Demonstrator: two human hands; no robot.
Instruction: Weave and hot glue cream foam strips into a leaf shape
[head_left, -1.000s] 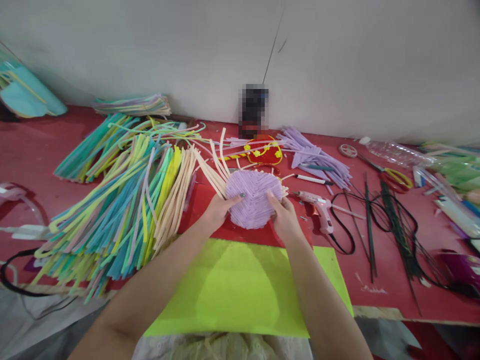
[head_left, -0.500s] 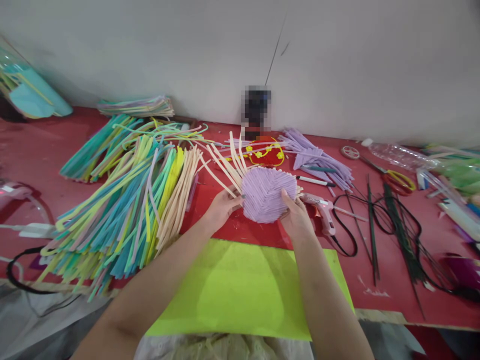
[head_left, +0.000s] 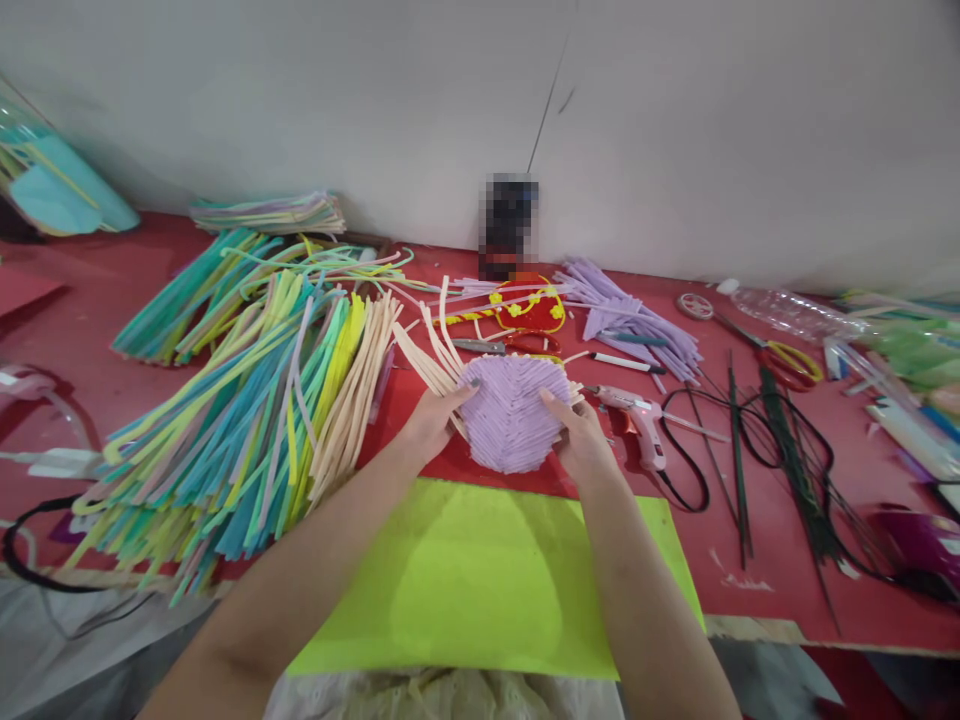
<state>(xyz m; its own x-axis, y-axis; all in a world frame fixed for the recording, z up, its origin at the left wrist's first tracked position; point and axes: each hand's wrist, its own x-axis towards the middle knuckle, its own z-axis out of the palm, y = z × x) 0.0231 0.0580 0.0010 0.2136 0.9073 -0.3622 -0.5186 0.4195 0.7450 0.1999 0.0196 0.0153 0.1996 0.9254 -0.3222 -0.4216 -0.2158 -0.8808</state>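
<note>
A lilac panel made of pipe cleaners (head_left: pixel 514 415), laid in a chevron pattern, is held up in front of me above the red table. My left hand (head_left: pixel 439 415) grips its left edge, thumb on the front face. On the opposite edge my right hand (head_left: pixel 577 430) pinches it, thumb also on the front. Cream pipe cleaners (head_left: pixel 429 355) fan out behind the panel at the upper left. Fingers behind the panel are hidden. Just past its top edge lies a pair of scissors (head_left: pixel 484 346), partly covered.
A large heap of coloured pipe cleaners (head_left: pixel 247 420) lies left. Lime-green paper (head_left: pixel 472 580) spans the front edge. A pink glue gun (head_left: pixel 643 425), its black cord, dark green stems (head_left: pixel 799 460), yellow-handled scissors (head_left: pixel 791 365) and lilac pipe cleaners (head_left: pixel 637 320) occupy the right.
Both hands have brought the lilac panel lower and slightly left, turning it so its chevron runs more upright. The scissors behind it have come into sight.
</note>
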